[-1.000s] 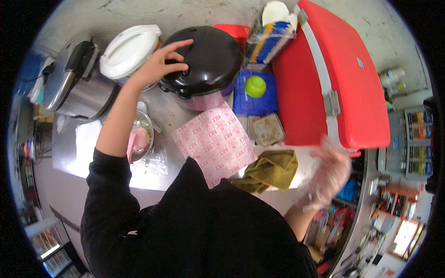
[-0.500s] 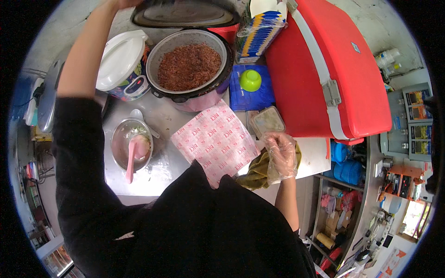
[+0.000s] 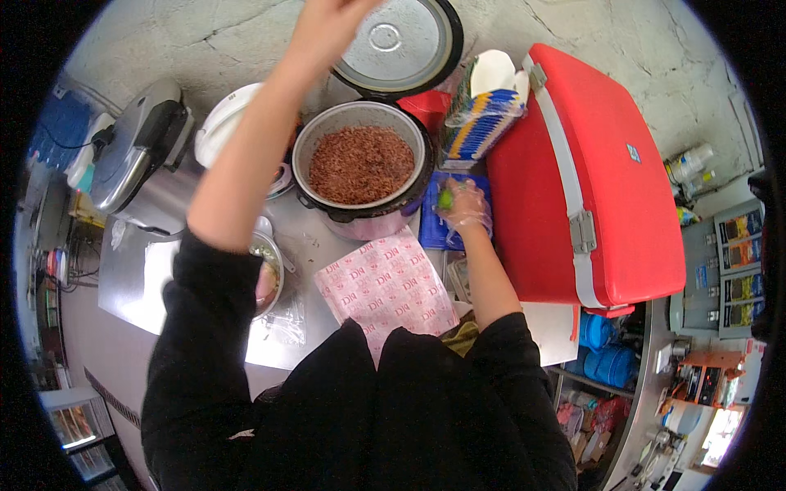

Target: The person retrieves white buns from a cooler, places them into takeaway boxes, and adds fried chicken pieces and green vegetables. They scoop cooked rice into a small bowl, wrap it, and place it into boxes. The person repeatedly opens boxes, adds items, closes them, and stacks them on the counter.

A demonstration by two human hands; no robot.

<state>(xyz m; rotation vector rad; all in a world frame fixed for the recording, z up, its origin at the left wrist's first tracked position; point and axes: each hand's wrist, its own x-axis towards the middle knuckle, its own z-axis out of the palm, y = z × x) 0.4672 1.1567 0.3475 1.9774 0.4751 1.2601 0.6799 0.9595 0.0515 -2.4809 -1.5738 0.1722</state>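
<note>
Reddish-brown cooked rice (image 3: pixel 360 164) fills the inner pot of a rice cooker (image 3: pixel 368 221). Its round lid (image 3: pixel 389 41) stands raised behind it. My bare left hand (image 3: pixel 332 24) is up at the top edge of the view, beside the lid; its fingers are blurred and partly cut off. In a clear plastic glove, my right hand (image 3: pixel 468 206) has its fingers closed around a small green bowl (image 3: pixel 444 200), mostly covered by the hand. The bowl is over a blue flat box (image 3: pixel 434 229). Pink-and-white printed paper (image 3: pixel 389 286) lies in front of the cooker.
A large red cool box (image 3: pixel 614 180) blocks the right side. Wrapped stacked packs (image 3: pixel 483 123) stand at the back. On the left are a metal bowl (image 3: pixel 276 282) with a pink utensil, partly behind my sleeve, a white-lidded container (image 3: pixel 221 123) and another cooker (image 3: pixel 139 164).
The cooker lid has swung further up and back. My left hand has shifted right along the top of the view. My right hand has moved forward from the cloth onto the green bowl.
</note>
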